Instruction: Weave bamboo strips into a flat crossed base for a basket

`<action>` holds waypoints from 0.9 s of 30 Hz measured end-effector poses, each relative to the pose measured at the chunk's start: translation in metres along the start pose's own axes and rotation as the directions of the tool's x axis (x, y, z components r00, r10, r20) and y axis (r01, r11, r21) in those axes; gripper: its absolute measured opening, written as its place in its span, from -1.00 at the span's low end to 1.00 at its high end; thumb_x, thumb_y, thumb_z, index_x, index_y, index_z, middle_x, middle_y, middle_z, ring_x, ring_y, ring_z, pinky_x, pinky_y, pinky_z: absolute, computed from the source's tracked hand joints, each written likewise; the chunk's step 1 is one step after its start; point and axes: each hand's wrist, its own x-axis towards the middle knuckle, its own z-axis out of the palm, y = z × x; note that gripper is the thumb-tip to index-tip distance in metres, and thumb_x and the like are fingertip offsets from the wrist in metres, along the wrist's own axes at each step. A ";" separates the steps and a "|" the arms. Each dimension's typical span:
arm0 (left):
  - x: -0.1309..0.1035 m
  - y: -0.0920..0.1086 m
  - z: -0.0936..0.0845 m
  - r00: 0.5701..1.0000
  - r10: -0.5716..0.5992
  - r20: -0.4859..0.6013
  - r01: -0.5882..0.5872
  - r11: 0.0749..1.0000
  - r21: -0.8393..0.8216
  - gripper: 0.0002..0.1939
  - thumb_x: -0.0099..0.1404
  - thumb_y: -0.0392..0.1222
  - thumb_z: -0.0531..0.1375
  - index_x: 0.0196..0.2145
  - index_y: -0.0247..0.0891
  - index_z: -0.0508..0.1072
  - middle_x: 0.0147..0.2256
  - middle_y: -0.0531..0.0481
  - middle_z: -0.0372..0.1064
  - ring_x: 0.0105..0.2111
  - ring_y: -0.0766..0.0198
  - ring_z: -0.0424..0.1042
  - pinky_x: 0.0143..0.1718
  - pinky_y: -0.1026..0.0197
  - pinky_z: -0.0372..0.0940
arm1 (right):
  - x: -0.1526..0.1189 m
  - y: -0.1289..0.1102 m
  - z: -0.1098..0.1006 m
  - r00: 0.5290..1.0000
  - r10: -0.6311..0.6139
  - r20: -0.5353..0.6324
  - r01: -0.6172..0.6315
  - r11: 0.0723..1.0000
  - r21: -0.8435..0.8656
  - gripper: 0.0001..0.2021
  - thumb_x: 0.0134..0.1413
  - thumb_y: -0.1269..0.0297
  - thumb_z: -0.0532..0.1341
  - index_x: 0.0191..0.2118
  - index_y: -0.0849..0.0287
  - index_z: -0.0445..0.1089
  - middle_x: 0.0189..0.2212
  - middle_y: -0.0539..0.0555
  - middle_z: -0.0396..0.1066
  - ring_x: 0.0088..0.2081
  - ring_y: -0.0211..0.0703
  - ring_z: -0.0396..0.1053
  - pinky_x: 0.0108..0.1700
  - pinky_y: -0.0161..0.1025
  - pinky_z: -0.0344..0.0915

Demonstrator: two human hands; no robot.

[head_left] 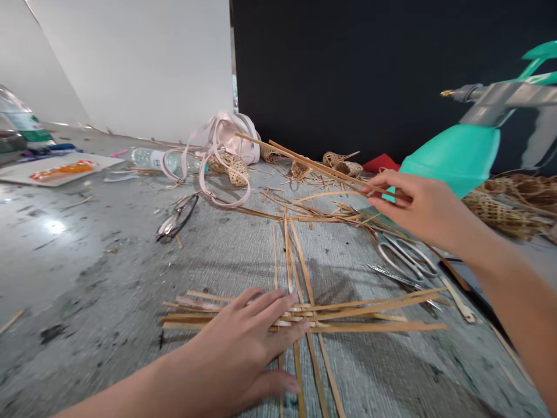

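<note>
Flat on the table, my left hand [261,331] rests with its fingers spread over a small piece of woven bamboo strips [310,314]. It presses near the crossing, where lengthwise strips pass through several crosswise ones; their loose ends fan out on all sides. Part of the weave is hidden beneath that hand. Up and to the right, my right hand [413,203] pinches a few long, thin bamboo strips [322,169] between thumb and fingers. These strips are raised above the table and point toward the far left. They do not touch the weave.
A green spray bottle [452,159] stands behind my right hand. Scissors [407,261] lie below that wrist. Glasses [176,219], a pale strapped bag [239,136], a plastic bottle on its side [145,159] and small woven cones [237,169] lie farther back among loose strips.
</note>
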 end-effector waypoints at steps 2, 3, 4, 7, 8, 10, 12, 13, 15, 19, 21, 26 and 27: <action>0.000 -0.002 0.001 1.000 0.007 0.000 -0.007 1.000 -0.013 -0.44 0.26 0.05 0.11 0.15 -0.21 0.18 0.14 -0.26 0.11 0.11 -0.09 0.14 0.02 -0.15 0.16 | 0.000 0.001 0.001 1.000 -0.007 -0.005 0.007 1.000 -0.009 -0.84 0.00 0.19 0.11 -0.26 0.00 0.32 -0.32 -0.05 0.41 -0.47 -0.25 0.25 -0.44 -0.27 0.15; 0.000 -0.003 0.002 1.000 0.007 -0.015 -0.008 0.999 -0.033 -0.46 0.27 0.03 0.12 0.14 -0.25 0.19 0.13 -0.24 0.13 0.11 -0.05 0.15 0.04 -0.12 0.15 | 0.000 0.001 0.001 1.000 -0.010 -0.006 0.010 1.000 -0.015 -0.84 0.00 0.19 0.11 -0.25 0.00 0.32 -0.32 -0.05 0.41 -0.48 -0.26 0.24 -0.45 -0.27 0.14; 0.001 -0.004 0.003 0.999 0.004 -0.039 -0.007 0.998 -0.061 -0.48 0.28 -0.02 0.12 0.13 -0.29 0.21 0.12 -0.22 0.17 0.11 0.00 0.17 0.07 -0.08 0.13 | 0.000 0.001 0.001 1.000 -0.013 -0.008 0.012 1.000 -0.022 -0.84 0.00 0.19 0.11 -0.25 0.00 0.32 -0.32 -0.05 0.41 -0.49 -0.27 0.22 -0.46 -0.27 0.12; 0.002 -0.006 0.006 0.989 -0.022 -0.146 0.001 0.989 -0.146 -0.62 0.32 -0.17 0.07 0.06 -0.39 0.27 0.06 -0.15 0.26 0.07 0.15 0.23 0.11 0.06 0.10 | 0.000 0.000 0.001 1.000 -0.019 -0.006 0.019 0.999 -0.038 -0.83 -0.01 0.18 0.12 -0.25 0.00 0.33 -0.34 -0.06 0.40 -0.55 -0.29 0.13 -0.50 -0.28 0.07; 0.002 -0.006 0.007 0.985 -0.029 -0.173 0.001 0.987 -0.161 -0.64 0.33 -0.20 0.05 0.04 -0.40 0.29 0.05 -0.14 0.28 0.06 0.17 0.24 0.11 0.08 0.11 | 0.000 -0.001 0.001 1.000 -0.022 -0.004 0.022 0.999 -0.041 -0.83 -0.01 0.18 0.13 -0.25 0.00 0.33 -0.35 -0.05 0.39 -0.55 -0.29 0.12 -0.50 -0.28 0.06; 0.002 -0.006 0.007 0.979 -0.030 -0.200 -0.003 0.987 -0.163 -0.67 0.34 -0.23 0.03 0.02 -0.41 0.31 0.04 -0.13 0.30 0.04 0.16 0.26 0.10 0.08 0.12 | 0.000 -0.001 0.001 1.000 -0.024 0.000 0.024 0.999 -0.046 -0.83 0.00 0.17 0.12 -0.25 0.01 0.33 -0.34 -0.05 0.39 -0.56 -0.30 0.10 -0.50 -0.28 0.06; 0.002 -0.005 0.008 0.980 -0.030 -0.196 0.002 0.990 -0.144 -0.67 0.34 -0.25 0.01 0.02 -0.40 0.32 0.04 -0.14 0.30 0.04 0.14 0.26 0.10 0.05 0.13 | 0.000 -0.001 0.001 1.000 -0.021 0.007 0.021 0.999 -0.048 -0.84 0.00 0.18 0.12 -0.25 0.00 0.33 -0.34 -0.06 0.39 -0.56 -0.30 0.10 -0.51 -0.29 0.06; 0.002 -0.005 0.007 0.982 -0.028 -0.185 0.003 0.991 -0.133 -0.67 0.34 -0.25 0.01 0.03 -0.40 0.31 0.04 -0.14 0.29 0.05 0.12 0.26 0.09 0.03 0.13 | 0.000 -0.001 0.001 1.000 -0.018 0.012 0.019 0.999 -0.050 -0.84 0.00 0.19 0.12 -0.25 -0.01 0.33 -0.34 -0.07 0.39 -0.56 -0.30 0.10 -0.50 -0.29 0.06; 0.001 -0.005 0.007 0.987 -0.023 -0.160 0.004 0.993 -0.122 -0.66 0.34 -0.24 0.00 0.04 -0.39 0.29 0.06 -0.15 0.27 0.06 0.11 0.25 0.09 0.00 0.13 | 0.000 0.000 0.002 1.000 -0.014 0.017 0.015 0.999 -0.052 -0.86 0.00 0.20 0.13 -0.26 -0.03 0.33 -0.35 -0.10 0.39 -0.56 -0.31 0.10 -0.50 -0.30 0.06; 0.000 -0.005 0.005 0.991 -0.020 -0.135 0.000 0.989 -0.146 -0.67 0.35 -0.21 0.00 0.02 -0.34 0.31 0.07 -0.11 0.26 0.07 0.14 0.23 0.10 -0.01 0.12 | 0.001 0.001 0.004 1.000 -0.011 0.022 0.012 0.998 -0.065 -0.86 -0.01 0.22 0.14 -0.26 -0.05 0.33 -0.40 -0.12 0.37 -0.58 -0.32 0.10 -0.50 -0.31 0.06; 0.000 -0.005 0.003 0.992 -0.015 -0.125 -0.004 0.989 -0.148 -0.69 0.35 -0.21 -0.01 0.00 -0.32 0.32 0.07 -0.09 0.26 0.08 0.14 0.21 0.10 -0.01 0.12 | 0.000 0.000 0.004 1.000 -0.006 0.031 0.009 0.997 -0.072 -0.86 -0.02 0.23 0.15 -0.26 -0.05 0.34 -0.46 -0.10 0.34 -0.59 -0.31 0.09 -0.51 -0.31 0.04; 0.000 -0.004 0.002 0.991 -0.015 -0.132 -0.001 0.993 -0.117 -0.69 0.35 -0.22 0.00 0.01 -0.28 0.31 0.09 -0.07 0.22 0.09 0.12 0.20 0.10 -0.03 0.11 | 0.000 -0.003 0.003 0.999 0.002 0.047 0.002 0.997 -0.080 -0.86 0.00 0.21 0.14 -0.27 -0.03 0.35 -0.56 -0.08 0.25 -0.62 -0.31 0.04 -0.53 -0.30 0.00; 0.000 -0.004 0.002 0.990 -0.012 -0.140 -0.005 0.993 -0.116 -0.69 0.35 -0.22 -0.01 0.02 -0.28 0.31 0.10 -0.07 0.22 0.09 0.12 0.20 0.10 -0.03 0.12 | 0.000 -0.003 0.003 0.999 0.004 0.050 0.000 0.997 -0.080 -0.86 0.00 0.20 0.13 -0.26 -0.03 0.36 -0.56 -0.08 0.26 -0.62 -0.31 0.04 -0.54 -0.30 0.00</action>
